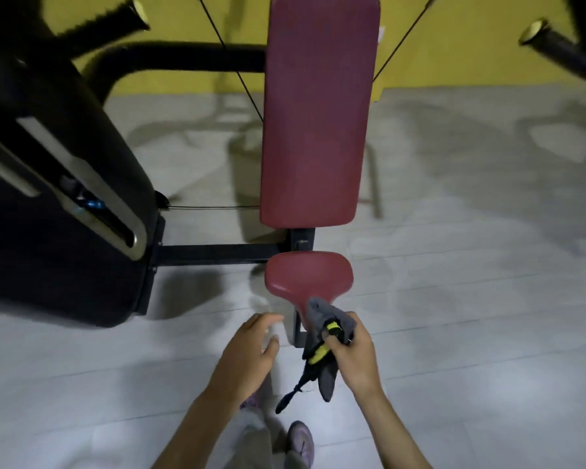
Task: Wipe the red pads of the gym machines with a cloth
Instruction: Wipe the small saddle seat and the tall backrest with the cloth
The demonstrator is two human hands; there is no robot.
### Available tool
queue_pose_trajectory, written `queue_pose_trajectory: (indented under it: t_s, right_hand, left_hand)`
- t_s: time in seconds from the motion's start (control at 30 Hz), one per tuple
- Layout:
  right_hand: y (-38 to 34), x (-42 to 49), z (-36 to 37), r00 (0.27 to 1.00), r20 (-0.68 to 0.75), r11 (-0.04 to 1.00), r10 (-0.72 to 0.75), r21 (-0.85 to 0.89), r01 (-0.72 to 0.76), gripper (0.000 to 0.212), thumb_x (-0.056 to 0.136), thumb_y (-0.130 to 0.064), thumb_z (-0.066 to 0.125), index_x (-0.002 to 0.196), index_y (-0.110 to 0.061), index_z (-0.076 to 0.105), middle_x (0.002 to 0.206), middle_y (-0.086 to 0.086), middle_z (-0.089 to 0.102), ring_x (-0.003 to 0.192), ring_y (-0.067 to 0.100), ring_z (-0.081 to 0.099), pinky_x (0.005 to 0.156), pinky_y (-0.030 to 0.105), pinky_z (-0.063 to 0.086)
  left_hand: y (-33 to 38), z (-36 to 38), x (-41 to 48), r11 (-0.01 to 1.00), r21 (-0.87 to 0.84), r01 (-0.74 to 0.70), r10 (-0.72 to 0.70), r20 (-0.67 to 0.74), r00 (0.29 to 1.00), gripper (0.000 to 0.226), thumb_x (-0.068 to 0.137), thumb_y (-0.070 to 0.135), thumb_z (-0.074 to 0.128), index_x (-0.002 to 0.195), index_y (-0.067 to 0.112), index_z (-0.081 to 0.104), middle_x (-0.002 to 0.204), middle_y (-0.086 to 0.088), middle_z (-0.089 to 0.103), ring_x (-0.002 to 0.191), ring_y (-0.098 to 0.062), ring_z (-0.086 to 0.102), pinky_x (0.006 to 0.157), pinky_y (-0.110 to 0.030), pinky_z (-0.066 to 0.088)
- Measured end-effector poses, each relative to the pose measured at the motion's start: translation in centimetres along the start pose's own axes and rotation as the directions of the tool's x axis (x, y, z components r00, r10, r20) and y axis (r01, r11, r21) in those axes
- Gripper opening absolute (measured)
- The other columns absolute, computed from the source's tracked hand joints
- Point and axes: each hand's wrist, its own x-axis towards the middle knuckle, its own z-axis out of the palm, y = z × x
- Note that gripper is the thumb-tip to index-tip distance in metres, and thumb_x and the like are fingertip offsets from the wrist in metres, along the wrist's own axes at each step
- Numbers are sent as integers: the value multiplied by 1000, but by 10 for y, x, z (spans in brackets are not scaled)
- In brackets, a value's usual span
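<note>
A long red back pad [318, 110] stands upright in the middle of the view, with a smaller red seat pad [307, 275] just below it. My right hand [352, 353] grips a grey cloth [322, 316] with black and yellow parts, held against the seat pad's near edge. The cloth's lower end and a dark strap hang down from the hand. My left hand [251, 350] hovers to the left of the seat post with fingers loosely bent, holding nothing.
The black weight-stack housing [58, 211] fills the left side, joined to the seat by a black frame bar [217, 253]. Black handles [115, 20] [555, 42] stick out at the upper left and upper right. Cables [241, 79] run behind the back pad. Pale tiled floor [471, 299] lies around.
</note>
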Motion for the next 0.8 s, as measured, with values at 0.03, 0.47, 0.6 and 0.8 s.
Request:
queue_pose_trajectory:
  t_s: [0.03, 0.47, 0.6, 0.8]
  right_hand:
    - [-18, -16, -1, 1000, 5, 999, -1, 45, 1, 30, 88, 9, 66, 103, -16, 65, 88, -3, 73, 82, 9, 69, 69, 17, 51]
    - [-165, -193, 38, 775, 625, 971, -89, 228, -72, 30, 107, -22, 52, 135, -18, 63, 123, 9, 73, 116, 26, 69, 94, 45, 58]
    - [-162, -238, 64, 821, 559, 966, -116, 256, -38, 29, 108, -18, 49, 133, -16, 63, 123, 9, 73, 117, 28, 68, 91, 51, 59]
    - [-144, -299, 89, 943, 311, 954, -122, 298, 26, 30, 104, -15, 58, 128, -33, 59, 106, -1, 77, 95, 21, 75, 72, 39, 60]
  left_hand:
    - [13, -6, -17, 999, -22, -26, 25, -31, 999, 45, 98, 16, 56, 139, 34, 52, 133, 20, 55, 118, 3, 53, 99, -15, 42]
    - [71, -114, -197, 853, -519, -47, -69, -202, 977, 49, 88, 41, 77, 131, 48, 55, 130, 14, 59, 120, -1, 60, 95, -24, 52]
    - [56, -141, -234, 876, -482, -34, -84, -221, 972, 42, 89, 26, 79, 126, 32, 59, 114, 16, 71, 109, -5, 68, 88, -20, 52]
    - [33, -160, -293, 797, -604, -23, -87, -153, 984, 24, 95, 19, 72, 118, 24, 68, 109, 9, 76, 104, -9, 71, 85, -25, 56]
